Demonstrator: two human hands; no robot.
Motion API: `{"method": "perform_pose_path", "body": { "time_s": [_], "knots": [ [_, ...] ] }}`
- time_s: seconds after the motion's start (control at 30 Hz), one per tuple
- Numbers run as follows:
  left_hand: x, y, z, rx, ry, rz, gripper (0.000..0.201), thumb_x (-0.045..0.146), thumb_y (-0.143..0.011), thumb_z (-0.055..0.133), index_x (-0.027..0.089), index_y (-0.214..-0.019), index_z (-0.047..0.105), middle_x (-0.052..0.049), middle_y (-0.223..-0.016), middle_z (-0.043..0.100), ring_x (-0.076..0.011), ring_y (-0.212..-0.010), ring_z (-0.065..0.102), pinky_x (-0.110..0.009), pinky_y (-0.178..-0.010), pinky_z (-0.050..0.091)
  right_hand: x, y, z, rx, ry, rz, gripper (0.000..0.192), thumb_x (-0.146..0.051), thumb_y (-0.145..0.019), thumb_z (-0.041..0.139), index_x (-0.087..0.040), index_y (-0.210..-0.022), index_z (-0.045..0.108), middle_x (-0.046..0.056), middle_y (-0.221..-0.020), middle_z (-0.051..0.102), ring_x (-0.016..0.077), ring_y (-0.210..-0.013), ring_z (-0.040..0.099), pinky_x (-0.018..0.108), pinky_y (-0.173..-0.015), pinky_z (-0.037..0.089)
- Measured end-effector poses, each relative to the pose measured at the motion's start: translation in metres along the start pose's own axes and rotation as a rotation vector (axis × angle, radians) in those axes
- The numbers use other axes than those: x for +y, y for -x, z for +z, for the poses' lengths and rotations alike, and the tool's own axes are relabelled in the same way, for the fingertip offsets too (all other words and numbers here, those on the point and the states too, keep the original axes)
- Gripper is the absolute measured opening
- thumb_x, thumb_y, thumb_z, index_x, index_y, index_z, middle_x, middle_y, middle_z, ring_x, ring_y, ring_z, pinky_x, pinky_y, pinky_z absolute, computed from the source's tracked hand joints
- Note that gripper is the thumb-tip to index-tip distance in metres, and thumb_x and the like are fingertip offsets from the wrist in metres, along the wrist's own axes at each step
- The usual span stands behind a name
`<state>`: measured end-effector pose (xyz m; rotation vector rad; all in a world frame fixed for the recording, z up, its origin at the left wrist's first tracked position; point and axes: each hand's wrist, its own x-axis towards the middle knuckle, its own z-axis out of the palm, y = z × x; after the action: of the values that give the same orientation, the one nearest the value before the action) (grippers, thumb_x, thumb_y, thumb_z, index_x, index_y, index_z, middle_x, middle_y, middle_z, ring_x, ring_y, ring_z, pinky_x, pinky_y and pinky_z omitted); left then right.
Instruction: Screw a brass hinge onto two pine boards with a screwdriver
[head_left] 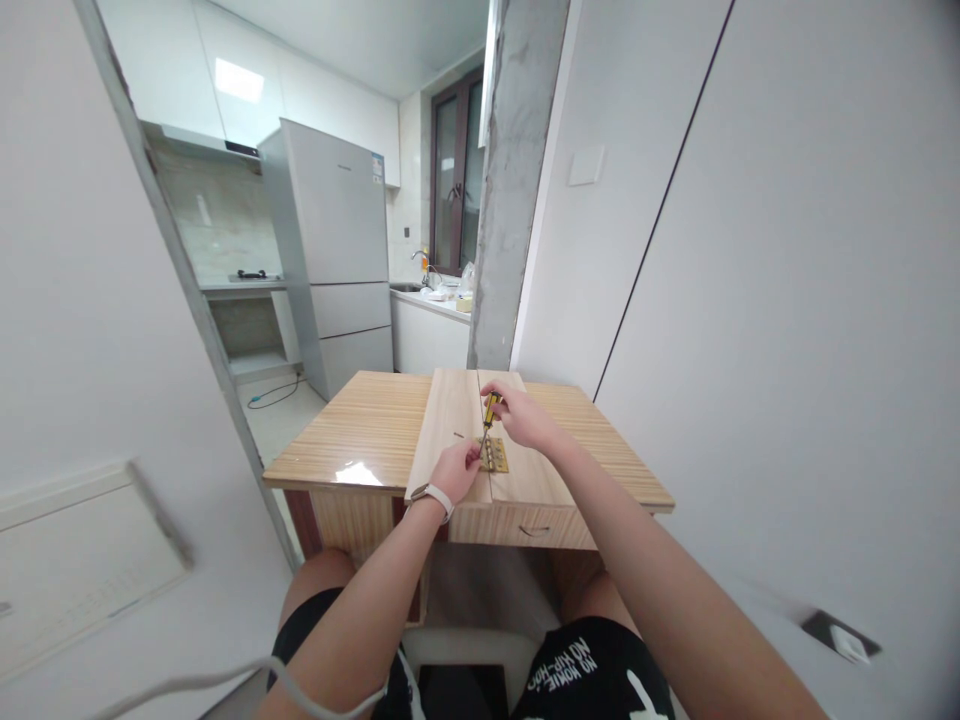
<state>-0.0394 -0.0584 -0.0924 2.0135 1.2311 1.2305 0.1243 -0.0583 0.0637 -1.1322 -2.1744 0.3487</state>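
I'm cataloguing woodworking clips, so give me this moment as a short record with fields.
Left hand: fingertips by the hinge; any held item unclear
Right hand: grips yellow-and-black screwdriver, shaft slanting down toward hinge
Hinge: brass-coloured, over the seam between left board and right board
Boards: side by side on desk
Background: grey refrigerator

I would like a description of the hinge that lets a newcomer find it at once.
Find the wooden desk, then the two pale boards lying side by side on it. The hinge sits at their seam, beside the left hand. It is the flat, gold-coloured metal piece, unlike the yellow-and-black screwdriver held above it in the right hand.
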Motion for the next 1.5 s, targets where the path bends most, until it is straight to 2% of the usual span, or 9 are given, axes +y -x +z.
{"method": "perform_pose_path", "body": {
  "time_s": [0.17, 0.3, 0.5, 0.73, 0.87, 1.07, 1.17, 1.3, 1.5],
  "knots": [
    [0.002, 0.001, -0.001, -0.007, -0.008, -0.012, 0.014, 0.006, -0.084, 0.063, 0.018, -0.091, 0.065, -0.002, -0.084, 0.072, -0.0156, -0.079, 0.066, -0.027, -0.076, 0.051, -0.001, -0.005, -0.001, -0.004, 0.040, 0.008, 0.019, -0.015, -0.091, 0.052, -0.022, -0.106, 0.064, 0.002, -0.093, 0.069, 0.0148, -0.080, 0.061, 0.026, -0.076, 0.044],
    [0.004, 0.001, -0.002, -0.025, -0.005, -0.025, 0.013, 0.008, -0.084, 0.064, 0.018, -0.091, 0.065, -0.002, -0.087, 0.073, -0.0155, -0.081, 0.067, -0.027, -0.077, 0.052, -0.001, -0.008, 0.005, 0.070, 0.150, 0.032, 0.012, -0.025, -0.091, 0.061, -0.021, -0.102, 0.065, 0.002, -0.088, 0.069, 0.0160, -0.078, 0.060, 0.026, -0.074, 0.042],
    [0.006, 0.001, -0.002, -0.026, -0.022, -0.007, 0.007, 0.012, -0.086, 0.065, 0.018, -0.088, 0.064, 0.000, -0.082, 0.070, -0.0143, -0.076, 0.063, -0.027, -0.073, 0.050, -0.002, -0.008, 0.014, 0.164, 0.241, 0.105, 0.019, -0.039, -0.092, 0.065, -0.020, -0.093, 0.066, 0.003, -0.081, 0.067, 0.0164, -0.073, 0.058, 0.026, -0.070, 0.040],
    [0.003, 0.000, -0.002, -0.001, -0.055, -0.011, 0.006, 0.015, -0.085, 0.065, 0.018, -0.081, 0.062, 0.000, -0.077, 0.067, -0.0145, -0.073, 0.062, -0.027, -0.070, 0.048, -0.009, -0.004, 0.007, 0.059, 0.119, -0.069, 0.025, -0.019, -0.093, 0.058, -0.022, -0.118, 0.064, 0.006, -0.108, 0.070, 0.0166, -0.092, 0.063, 0.028, -0.085, 0.044],
    [-0.001, -0.001, -0.001, -0.005, -0.037, -0.015, 0.006, 0.015, -0.085, 0.065, 0.018, -0.081, 0.062, 0.000, -0.078, 0.068, -0.0146, -0.073, 0.062, -0.027, -0.071, 0.048, -0.013, -0.003, 0.002, -0.039, 0.093, -0.075, 0.026, -0.012, -0.094, 0.053, -0.022, -0.112, 0.067, 0.005, -0.108, 0.072, 0.0169, -0.096, 0.064, 0.028, -0.086, 0.045],
    [-0.001, -0.002, 0.000, -0.017, 0.052, -0.047, 0.003, 0.017, -0.086, 0.066, 0.018, -0.089, 0.065, -0.001, -0.083, 0.071, -0.0148, -0.077, 0.065, -0.027, -0.074, 0.051, -0.014, -0.001, 0.003, 0.076, 0.233, -0.008, 0.010, -0.028, -0.094, 0.064, -0.020, -0.099, 0.069, 0.006, -0.093, 0.072, 0.0182, -0.085, 0.063, 0.027, -0.078, 0.042],
    [0.001, -0.001, 0.000, -0.024, 0.062, -0.051, 0.011, 0.022, -0.087, 0.067, 0.018, -0.097, 0.066, -0.003, -0.088, 0.071, -0.0154, -0.081, 0.066, -0.028, -0.076, 0.052, -0.012, 0.000, 0.005, 0.118, 0.260, 0.035, 0.018, -0.038, -0.094, 0.065, -0.020, -0.093, 0.068, 0.005, -0.088, 0.071, 0.0176, -0.078, 0.062, 0.027, -0.073, 0.040],
    [0.011, -0.002, -0.007, 0.036, 0.081, -0.037, 0.039, 0.028, -0.086, 0.072, 0.018, -0.122, 0.059, -0.007, -0.102, 0.069, -0.0164, -0.088, 0.066, -0.029, -0.079, 0.053, -0.009, 0.000, 0.008, 0.149, 0.276, 0.070, 0.020, -0.041, -0.094, 0.065, -0.021, -0.091, 0.067, 0.004, -0.082, 0.070, 0.0171, -0.075, 0.061, 0.027, -0.070, 0.039],
    [0.058, -0.021, -0.029, 0.195, 0.049, 0.169, 0.072, 0.026, -0.085, 0.074, 0.021, -0.148, 0.040, -0.011, -0.121, 0.064, -0.0201, -0.099, 0.065, -0.036, -0.087, 0.055, -0.005, 0.002, 0.014, 0.219, 0.254, 0.084, 0.021, -0.041, -0.092, 0.067, -0.022, -0.099, 0.062, 0.001, -0.079, 0.067, 0.0166, -0.072, 0.060, 0.027, -0.067, 0.037]
  ]
}}
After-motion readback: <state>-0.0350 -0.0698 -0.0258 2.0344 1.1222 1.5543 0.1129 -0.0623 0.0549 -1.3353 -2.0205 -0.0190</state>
